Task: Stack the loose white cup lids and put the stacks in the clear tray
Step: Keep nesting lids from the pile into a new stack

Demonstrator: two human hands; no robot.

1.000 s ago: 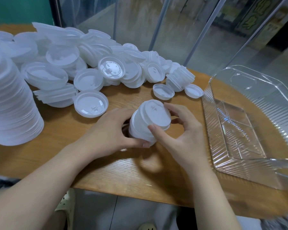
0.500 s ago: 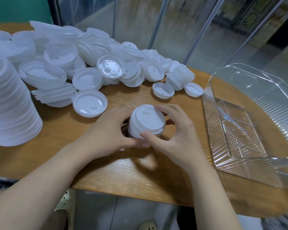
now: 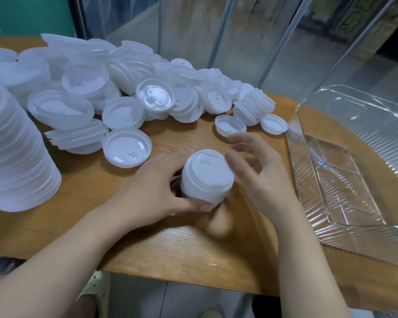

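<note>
Stacking looks barely begun: left hand (image 3: 156,193) grips 1 short stack (image 3: 206,177), right hand (image 3: 260,175) hovers released, clear tray (image 3: 345,228) holds nothing, loose lids (image 3: 124,88) remain heaped.

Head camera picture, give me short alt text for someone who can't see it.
A person's left hand grips a short stack of white lids on a wooden table, while the right hand hovers blurred beside it, fingers spread. A heap of loose lids lies behind, and a clear tray sits to the right.

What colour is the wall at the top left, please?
The wall is teal green, seen in the head view.
</note>
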